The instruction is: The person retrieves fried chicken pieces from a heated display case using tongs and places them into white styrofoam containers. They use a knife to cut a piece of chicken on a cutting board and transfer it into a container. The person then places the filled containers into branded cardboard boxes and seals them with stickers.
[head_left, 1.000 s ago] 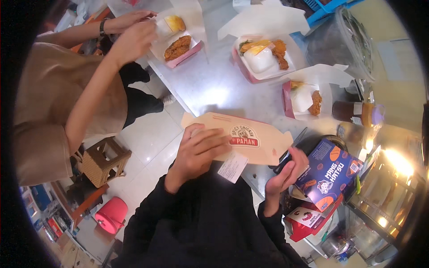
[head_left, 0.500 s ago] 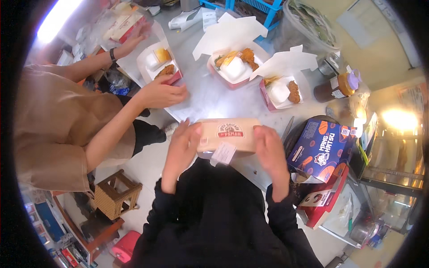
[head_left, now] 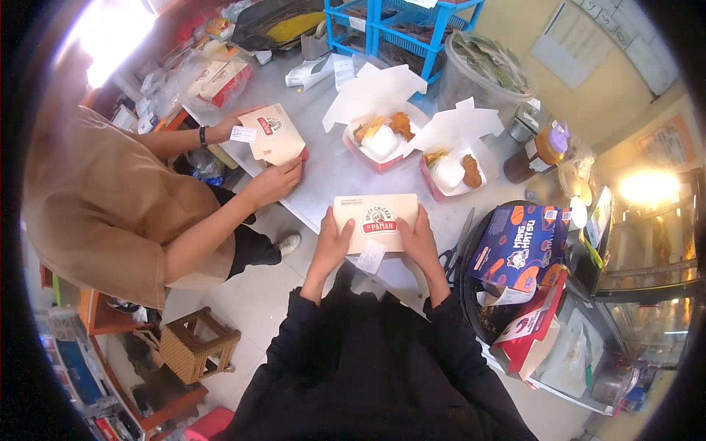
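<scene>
Between both hands I hold a closed cream takeaway box [head_left: 376, 204] over the table's front edge. A white paper slip [head_left: 371, 256] hangs from its front. My left hand [head_left: 332, 241] grips the left side and my right hand [head_left: 422, 241] the right, thumbs on the lid. Beyond it stand two open boxes, one farther [head_left: 371, 156] and one nearer on the right [head_left: 435, 189]. Fried chicken [head_left: 472, 170], a white wrapped portion [head_left: 447, 175] and yellow pieces show inside. At the left, a co-worker's hands hold another closed box [head_left: 278, 140] with a paper slip.
Blue plastic baskets [head_left: 401, 40] and a clear tub of green leaves [head_left: 485, 66] stand at the back. A purple-capped sauce bottle [head_left: 540, 153] is at the right. Scissors [head_left: 448, 259] lie near a dark blue box [head_left: 511, 246] and a red box [head_left: 533, 338]. A wicker stool [head_left: 195, 345] stands lower left.
The co-worker's box, open before with food showing, is now closed and held in both hands. My hands have turned my box, and my thumbs now lie on its lid.
</scene>
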### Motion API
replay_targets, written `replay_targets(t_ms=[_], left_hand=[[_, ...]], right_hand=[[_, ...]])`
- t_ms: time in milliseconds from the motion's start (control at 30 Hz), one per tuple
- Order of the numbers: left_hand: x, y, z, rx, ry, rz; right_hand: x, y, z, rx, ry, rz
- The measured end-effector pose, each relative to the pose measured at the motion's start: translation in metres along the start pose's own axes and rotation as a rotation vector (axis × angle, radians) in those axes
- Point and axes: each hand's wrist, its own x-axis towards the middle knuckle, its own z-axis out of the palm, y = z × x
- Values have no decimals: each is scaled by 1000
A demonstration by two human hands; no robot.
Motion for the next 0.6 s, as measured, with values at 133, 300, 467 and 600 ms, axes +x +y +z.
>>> replay_targets(t_ms=[133,300,467,600], left_hand=[[17,19,-16,-8,-70,-57],[26,47,-40,195,-112,-121],[29,58,-43,317,-236,-138],[20,53,-33,290,-232,-244]], right_hand=[[7,-8,-10,-251,51,23],[9,-50,-23,-581,-22,195],[15,-37,-26,-538,-124,236],[4,-34,-17,-447,-164,269]])
